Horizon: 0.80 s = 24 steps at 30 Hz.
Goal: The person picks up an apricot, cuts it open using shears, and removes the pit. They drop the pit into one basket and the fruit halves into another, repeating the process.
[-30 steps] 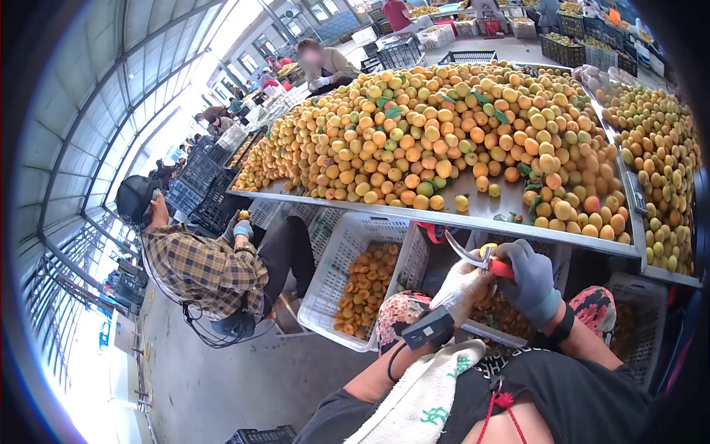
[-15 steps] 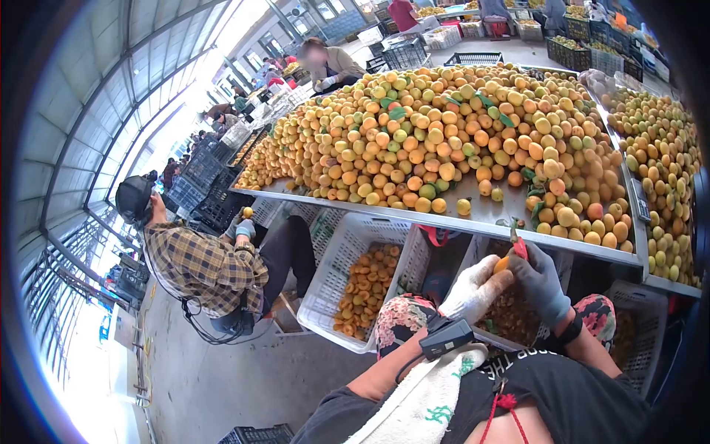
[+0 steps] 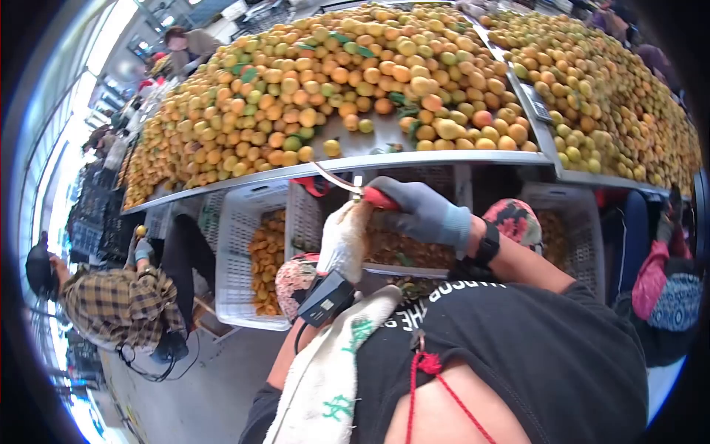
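Observation:
My right hand [image 3: 416,209], in a grey glove, is closed round a red-handled tool [image 3: 379,197] whose thin curved metal part points left. Just beside it is my left hand [image 3: 345,235], in a white glove, its fingers up near the tool's metal end. What the left hand holds, if anything, is hidden. Both hands are over the near edge of a metal table [image 3: 355,162] heaped with orange and yellow-green fruit [image 3: 307,117]. A crate of fruit pieces [image 3: 403,250] sits below the hands.
To the left, a white crate [image 3: 235,259] holds cut fruit, and a person in a checked shirt [image 3: 118,307] sits beyond it. Another white crate [image 3: 588,248] and a person in pink sleeves [image 3: 651,270] are at the right. A grey device [image 3: 535,103] lies on the table's divider.
The view has swung right, so the table and the seated person appear farther left. My hands have come up to the table edge, and the orange fruit between them is no longer visible.

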### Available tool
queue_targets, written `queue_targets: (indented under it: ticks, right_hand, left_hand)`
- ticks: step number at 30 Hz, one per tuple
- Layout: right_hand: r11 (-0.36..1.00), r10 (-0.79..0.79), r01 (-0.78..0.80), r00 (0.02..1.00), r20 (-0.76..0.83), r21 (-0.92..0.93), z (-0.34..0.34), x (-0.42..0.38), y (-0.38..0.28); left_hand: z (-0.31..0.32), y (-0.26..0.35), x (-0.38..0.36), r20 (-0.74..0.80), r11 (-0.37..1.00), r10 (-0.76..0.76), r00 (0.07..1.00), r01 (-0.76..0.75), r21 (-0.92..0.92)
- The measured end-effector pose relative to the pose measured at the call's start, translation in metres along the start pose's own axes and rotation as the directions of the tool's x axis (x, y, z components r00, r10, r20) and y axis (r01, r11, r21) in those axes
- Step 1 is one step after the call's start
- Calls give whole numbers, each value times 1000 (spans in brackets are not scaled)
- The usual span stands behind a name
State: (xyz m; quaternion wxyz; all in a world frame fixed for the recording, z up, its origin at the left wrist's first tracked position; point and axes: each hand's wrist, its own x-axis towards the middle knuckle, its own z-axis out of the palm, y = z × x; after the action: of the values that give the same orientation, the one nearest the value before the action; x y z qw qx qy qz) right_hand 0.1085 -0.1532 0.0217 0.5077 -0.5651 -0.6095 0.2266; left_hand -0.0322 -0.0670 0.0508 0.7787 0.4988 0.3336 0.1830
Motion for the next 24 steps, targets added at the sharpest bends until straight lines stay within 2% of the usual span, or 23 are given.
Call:
queue_targets:
  ticks: [2, 3, 5, 7, 9, 10, 13, 14, 15, 17, 19, 20, 21, 22, 23, 24]
  right_hand:
    - [996, -33, 32, 999, -9, -78, 6, 0, 8]
    - [996, -19, 18, 1000, -14, -84, 10, 1, 7]
    - [975, 46, -72, 991, -128, -208, 19, 3, 4]
    - [972, 44, -85, 982, -185, -218, 25, 7, 2]
    - [943, 118, -189, 960, -255, -276, 28, 8, 8]
    - [941, 178, -241, 951, -254, -240, 24, 11, 12]
    - [952, 194, -244, 947, -256, -183, 22, 12, 15]
    - [952, 195, -246, 946, -258, -182, 20, 11, 19]
    - [945, 244, -287, 938, -248, -157, 18, 9, 28]
    - [936, 295, -330, 925, -239, -124, 9, 2, 42]
    - [867, 424, -444, 896, -133, -227, 1, -10, 58]
    - [861, 474, -490, 870, -135, -137, 2, -15, 67]
    - [858, 481, -497, 866, -136, -129, 0, -17, 68]
    - [861, 493, -503, 861, -121, -70, -3, -18, 66]
    - [861, 504, -508, 858, -103, -12, -6, -18, 65]
    - [858, 510, -513, 854, -105, -5, -8, -16, 67]
  left_hand:
    - [-19, -20, 21, -92, 995, -7, 996, 17, 99]
    - [-17, -16, 20, -105, 997, -73, 992, 76, 24]
    - [-18, -11, 19, -94, 995, -102, 990, 101, -16]
    - [-24, -14, 17, -31, 994, -110, 993, 110, 1]
    - [-19, -17, 11, -31, 999, -48, 998, 48, -8]
    - [-15, -19, 10, -101, 998, -58, 993, 57, -9]
    - [-18, -16, 11, -79, 995, -86, 993, 89, 36]
    - [-22, -15, 10, -51, 987, 5, 999, 3, 158]
    - [-35, -5, 10, -14, 967, -57, 998, 59, 246]
    - [-65, 7, 18, -81, 916, 119, 990, -78, 392]
    - [-122, 16, 33, -156, 860, 269, 950, -164, 484]
    - [-148, 32, 33, -234, 731, 246, 941, -22, 682]
    - [-175, 49, 34, -310, 552, 242, 920, 132, 823]
    - [-220, 56, 42, -317, 244, 321, 892, 245, 938]
    - [-250, 57, 52, -292, -86, 399, 869, 352, 932]
    - [-238, 64, 54, -220, 0, 511, 831, 256, 967]
